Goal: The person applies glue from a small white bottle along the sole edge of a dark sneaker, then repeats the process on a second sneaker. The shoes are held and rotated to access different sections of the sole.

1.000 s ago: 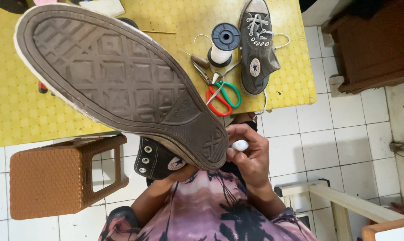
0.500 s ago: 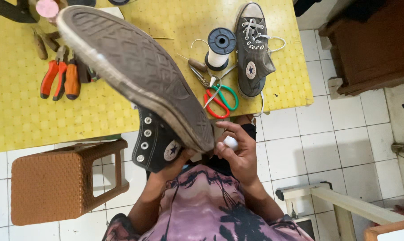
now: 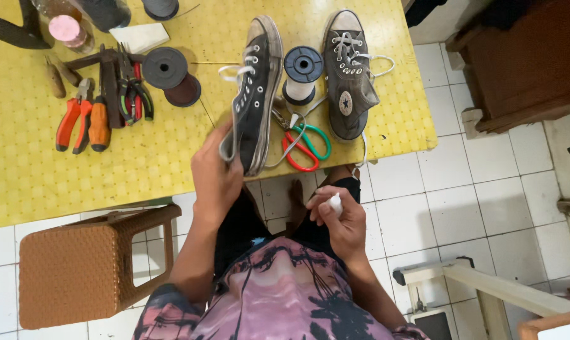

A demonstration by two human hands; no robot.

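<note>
My left hand (image 3: 216, 173) grips the heel end of a black high-top sneaker (image 3: 257, 88), which lies on its side on the yellow table (image 3: 33, 182) with its toe pointing away. My right hand (image 3: 341, 220) hovers above my lap, off the table, closed around a small white tube (image 3: 335, 203). A second dark sneaker (image 3: 349, 72) rests upright on the table to the right. Between the two shoes stands a spool of white thread (image 3: 301, 79), and red-and-green scissors (image 3: 305, 146) lie near the table's front edge.
Orange-handled pliers (image 3: 80, 123), other hand tools (image 3: 124, 85) and black spools (image 3: 165, 68) lie on the table's left part. A brown woven stool (image 3: 83, 267) stands at lower left on the white tiled floor. A wooden frame (image 3: 486, 283) is at lower right, dark furniture at upper right.
The sneaker was held up sole-first toward the camera; my left hand has lowered it onto the table on its side. My right hand has moved down slightly with the tube.
</note>
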